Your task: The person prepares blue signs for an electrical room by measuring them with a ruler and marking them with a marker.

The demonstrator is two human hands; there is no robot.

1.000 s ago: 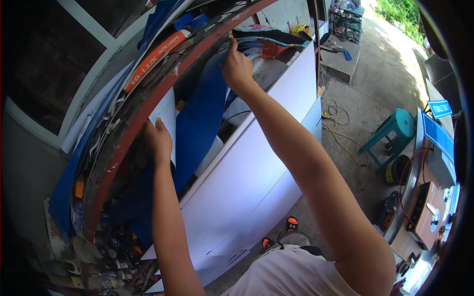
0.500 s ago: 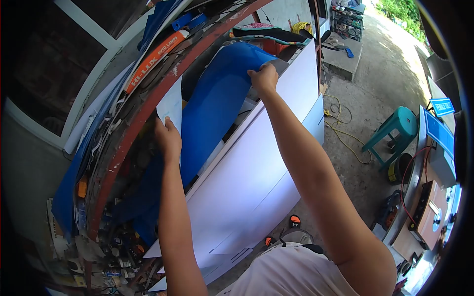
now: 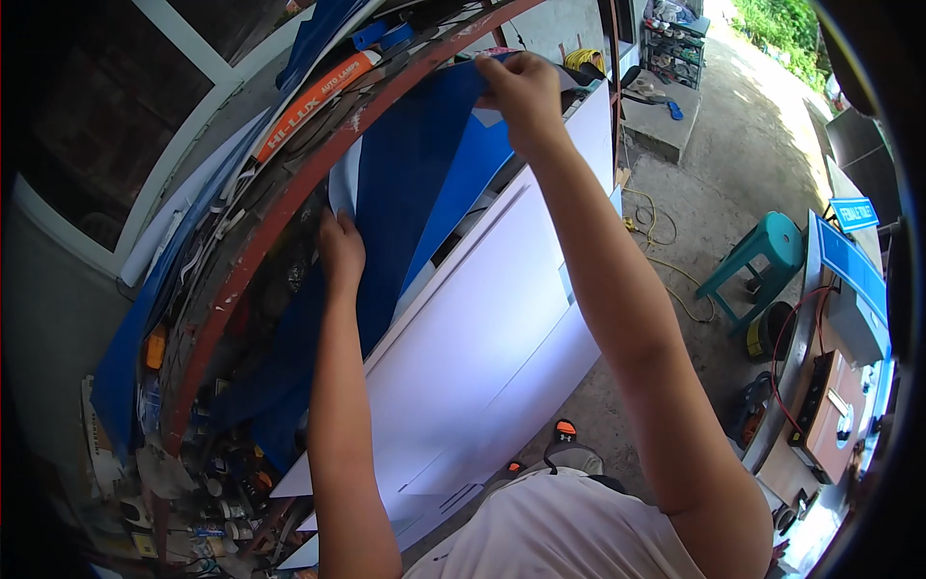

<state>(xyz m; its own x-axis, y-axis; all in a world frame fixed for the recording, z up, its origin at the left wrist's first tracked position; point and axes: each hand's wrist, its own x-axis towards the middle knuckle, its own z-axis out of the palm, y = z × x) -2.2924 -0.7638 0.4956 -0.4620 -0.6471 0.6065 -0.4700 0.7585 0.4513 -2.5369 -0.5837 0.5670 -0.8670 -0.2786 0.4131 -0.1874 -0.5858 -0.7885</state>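
My right hand [image 3: 526, 96] pinches the upper corner of a dark blue flexible sheet [image 3: 410, 145]. That sheet hangs down between my arms, over a brighter blue sheet [image 3: 468, 179] that shows at its right. Lower and to the left, my left hand [image 3: 340, 253] is closed at the bottom edge of a curled whitish sheet [image 3: 345, 181], beside the dark blue one. Large glossy white panels [image 3: 482, 318] lean on edge just right of the blue sheets, under my right forearm.
A red-brown metal frame bar [image 3: 260, 227] runs along the left, with an orange lamp box [image 3: 313, 106] behind it. Cluttered small items [image 3: 227, 507] lie at lower left. To the right are a teal stool [image 3: 757, 256], a yellow cord [image 3: 666, 261] and a workbench [image 3: 786, 357].
My right hand has moved up, lifting the dark blue sheet's corner so the brighter blue sheet shows beneath. My left hand has shifted slightly right, still at the whitish sheet.
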